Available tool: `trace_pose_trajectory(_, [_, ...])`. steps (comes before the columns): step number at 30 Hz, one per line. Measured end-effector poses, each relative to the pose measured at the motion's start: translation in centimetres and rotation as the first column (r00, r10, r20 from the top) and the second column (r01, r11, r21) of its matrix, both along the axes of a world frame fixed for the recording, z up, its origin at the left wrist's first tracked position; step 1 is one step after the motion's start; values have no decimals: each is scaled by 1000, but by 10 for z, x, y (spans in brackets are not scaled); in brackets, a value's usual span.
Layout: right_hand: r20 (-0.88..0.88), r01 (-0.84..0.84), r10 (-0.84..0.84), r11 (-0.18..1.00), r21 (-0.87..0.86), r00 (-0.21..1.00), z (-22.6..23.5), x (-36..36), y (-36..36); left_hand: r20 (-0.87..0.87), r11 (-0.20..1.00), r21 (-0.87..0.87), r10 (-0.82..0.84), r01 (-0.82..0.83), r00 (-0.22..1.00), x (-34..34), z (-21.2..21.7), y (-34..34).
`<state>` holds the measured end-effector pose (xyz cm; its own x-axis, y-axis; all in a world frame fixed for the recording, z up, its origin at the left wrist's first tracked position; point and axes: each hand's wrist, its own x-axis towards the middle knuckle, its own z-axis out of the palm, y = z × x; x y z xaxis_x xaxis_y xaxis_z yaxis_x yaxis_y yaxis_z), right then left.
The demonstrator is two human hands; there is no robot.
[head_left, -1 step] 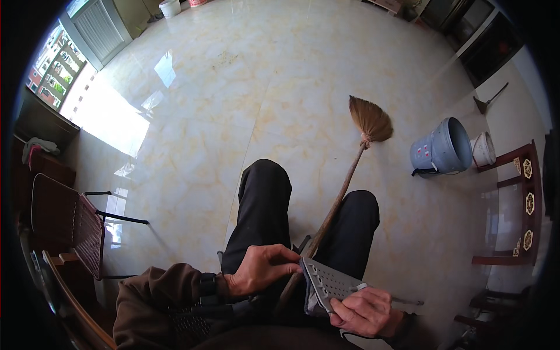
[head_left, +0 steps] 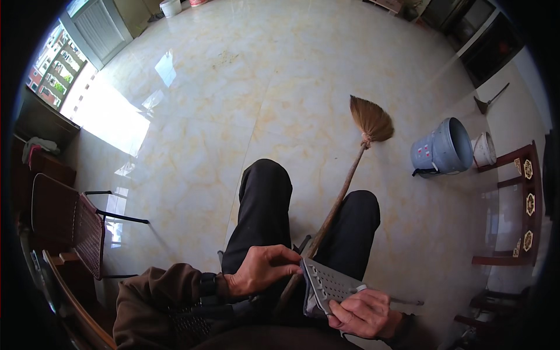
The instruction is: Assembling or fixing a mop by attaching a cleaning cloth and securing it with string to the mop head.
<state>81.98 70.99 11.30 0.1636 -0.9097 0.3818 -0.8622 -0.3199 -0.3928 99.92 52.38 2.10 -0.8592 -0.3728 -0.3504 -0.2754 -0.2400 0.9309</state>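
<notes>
Glossy cream floor tiles (head_left: pixel 245 105) fill most of the view, with a bright window patch at ten o'clock and a woven chair (head_left: pixel 70 224) at eight o'clock. Person seated, dark-trousered knees pointing to twelve. Grey perforated dustpan (head_left: pixel 326 286) sits at five o'clock, low over the lap, tilted with its edge toward the left hand. Right hand (head_left: pixel 364 312) is curled closed round the dustpan's near end, thumb on top, and its thin handle rod pokes out toward three o'clock. Left hand (head_left: pixel 262 268) is half closed, fingertips pinched against the dustpan's left edge; whether it truly grips or only touches, I cannot tell. Broom (head_left: pixel 344 186) leans loose between the knees, its stick running from under the hands up toward one o'clock, its straw head resting on the floor; neither hand appears to hold it. Grey bucket (head_left: pixel 443 149) lies tipped on its side at two o'clock, a small white pot (head_left: pixel 483 149) just beside it, and a wooden chair (head_left: pixel 516 204) at three. Risks, as judged: the broom is unsecured, so any shift of a knee or tug on the dustpan could send the stick sliding sideways and clattering onto the slick tiles. The light pinch at the dustpan's edge could slip, and fingertips may catch on that edge.
</notes>
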Motion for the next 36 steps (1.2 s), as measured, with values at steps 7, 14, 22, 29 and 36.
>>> trace_pose_trajectory(7, [63,-36,35,999,22,997,-5,8,4,-173,952,281,-75,122,982,-5,-16,-10])
trace_pose_trajectory(14, [219,-5,10,1000,-25,976,-22,11,5,-421,946,-195,-320,259,849,-19,-14,-13])
trace_pose_trajectory(22, [164,153,-140,986,-66,976,-20,-1,-3,-161,975,215,-18,53,987,-11,10,4])
trace_pose_trajectory(29, [341,170,-212,974,149,916,-25,-22,-10,114,978,99,-194,183,974,-32,42,8])
trace_pose_trajectory(36, [502,446,-598,801,399,625,-21,-70,26,34,833,546,81,-86,996,-54,29,10])
